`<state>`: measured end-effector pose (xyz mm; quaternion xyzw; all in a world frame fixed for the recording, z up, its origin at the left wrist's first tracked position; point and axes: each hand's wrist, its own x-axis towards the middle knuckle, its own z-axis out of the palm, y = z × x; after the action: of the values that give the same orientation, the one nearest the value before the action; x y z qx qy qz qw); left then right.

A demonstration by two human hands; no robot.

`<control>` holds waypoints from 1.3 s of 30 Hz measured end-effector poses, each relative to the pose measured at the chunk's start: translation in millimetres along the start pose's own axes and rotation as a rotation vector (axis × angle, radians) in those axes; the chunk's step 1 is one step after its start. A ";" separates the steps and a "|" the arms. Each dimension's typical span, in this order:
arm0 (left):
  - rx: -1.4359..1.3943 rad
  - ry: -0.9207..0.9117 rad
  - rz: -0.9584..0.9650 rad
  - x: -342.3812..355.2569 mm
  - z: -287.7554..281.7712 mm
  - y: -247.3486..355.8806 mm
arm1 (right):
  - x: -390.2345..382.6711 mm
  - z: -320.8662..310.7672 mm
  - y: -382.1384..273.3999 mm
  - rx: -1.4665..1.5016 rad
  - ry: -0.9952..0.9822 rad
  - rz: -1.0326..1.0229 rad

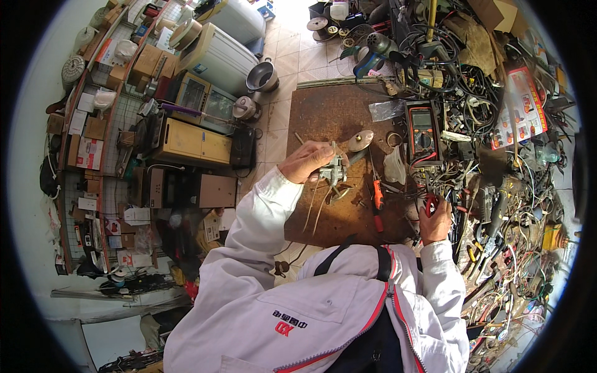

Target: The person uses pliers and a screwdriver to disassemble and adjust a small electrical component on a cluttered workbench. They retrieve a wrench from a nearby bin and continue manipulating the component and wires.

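My left hand (305, 160) is closed on a small metal assembly (334, 171) with thin leads hanging down, held over the worn brown work board (305, 112). A round metal disc (362, 140) lies just beyond it. My right hand (435, 221) grips a red-handled tool (431, 202) at the board's right edge; its working end is too small to make out. Between my hands lie a red-and-orange screwdriver (377, 196) and a whitish crumpled piece (395, 163). A multimeter (423, 129) with a black-and-orange case rests at the upper right of the board, beside a clear plastic bag (387, 110).
Dense piles of cables, tools and parts (497, 224) cover the right side. At the left stand shelves of boxes (93, 127), a yellowish appliance (193, 140) and white appliances (214, 56). A metal pot (261, 78) sits on the tiled floor (287, 46).
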<state>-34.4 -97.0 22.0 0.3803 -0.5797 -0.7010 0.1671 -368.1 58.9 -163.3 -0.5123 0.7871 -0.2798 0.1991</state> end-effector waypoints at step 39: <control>-0.374 0.651 -0.068 -8.3 -132.1 -124.7 | -66.5 6.4 16.8 -0.316 -0.153 -0.100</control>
<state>92.9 -148.1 -97.5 0.5651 -0.3452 -0.6422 0.3861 -349.6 123.8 -177.3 -0.5956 0.7773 -0.1225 0.1614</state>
